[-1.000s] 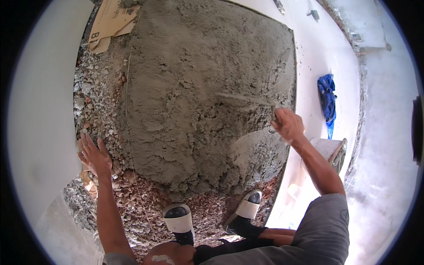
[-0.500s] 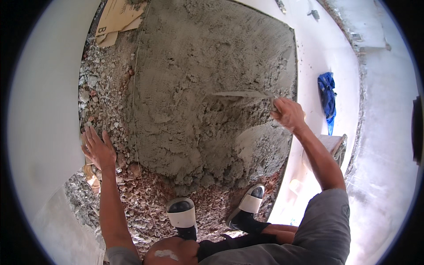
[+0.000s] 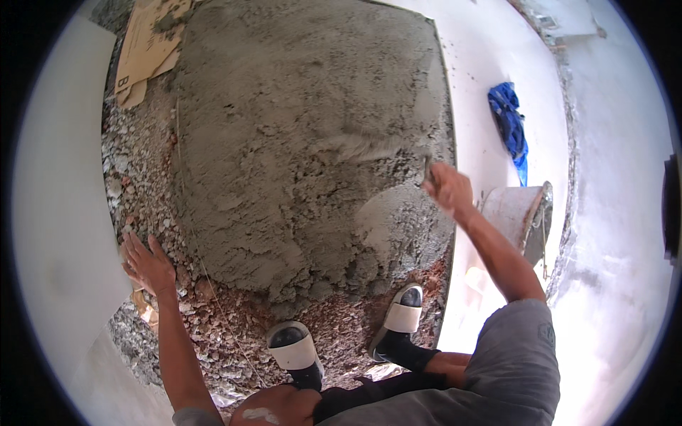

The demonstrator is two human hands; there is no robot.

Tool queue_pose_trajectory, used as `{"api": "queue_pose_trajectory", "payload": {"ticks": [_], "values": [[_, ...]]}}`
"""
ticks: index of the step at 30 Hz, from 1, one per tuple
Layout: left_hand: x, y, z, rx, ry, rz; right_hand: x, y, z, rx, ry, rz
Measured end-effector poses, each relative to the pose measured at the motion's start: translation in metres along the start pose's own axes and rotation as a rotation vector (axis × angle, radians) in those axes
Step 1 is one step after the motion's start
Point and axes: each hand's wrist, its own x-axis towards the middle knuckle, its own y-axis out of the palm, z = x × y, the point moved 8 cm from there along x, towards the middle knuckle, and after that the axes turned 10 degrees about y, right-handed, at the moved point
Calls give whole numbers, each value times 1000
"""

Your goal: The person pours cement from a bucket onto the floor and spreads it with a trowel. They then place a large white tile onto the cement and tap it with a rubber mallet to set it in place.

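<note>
A broad patch of wet grey mortar [image 3: 284, 128] covers the ground in front of me. My right hand [image 3: 451, 188], closed round the handle of a trowel [image 3: 366, 148], is over the right part of the patch. The trowel's blade is smeared by motion and points left, along the mortar surface. My left hand [image 3: 150, 266] lies with its fingers stretched out on the gravel strip [image 3: 131, 170], beside the white wall [image 3: 64, 199]; nothing is in it. A thin string [image 3: 183, 177] runs along the mortar's left side.
Torn cardboard [image 3: 149, 46] with mortar on it lies at the far left. Right of the patch are a crumpled blue cloth [image 3: 510, 124] and a mortar-stained bucket [image 3: 511, 213] on a white surface. My slippered feet [image 3: 295, 348] stand on reddish rubble near me.
The view has shifted, so the mortar, cloth and bucket sit further left. My right hand still grips the trowel, whose blade is now blurred. My left hand stays spread beside the wall.
</note>
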Motion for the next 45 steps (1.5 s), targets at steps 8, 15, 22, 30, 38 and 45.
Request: {"api": "queue_pose_trajectory", "payload": {"ticks": [8, 15, 22, 30, 38, 45], "values": [[1, 10, 5, 15, 25, -46, 84, -73, -71, -8, 395, -252], [2, 18, 12, 3, 44, -88, 103, -31, -103, -23, 408, -185], [3, 20, 13, -21, 52, -98, -81, 39, -118, -16, 211, -12], [3, 15, 8, -48, 42, -92, -15, -21, -128, 69, 452, -322], [-2, -2, -1, -79, 42, -67, -101, 8, -51, 162, 525, 141], [-4, -11, -5, -149, 35, -57, -76, -12, 46, 54, 287, 174]]}}
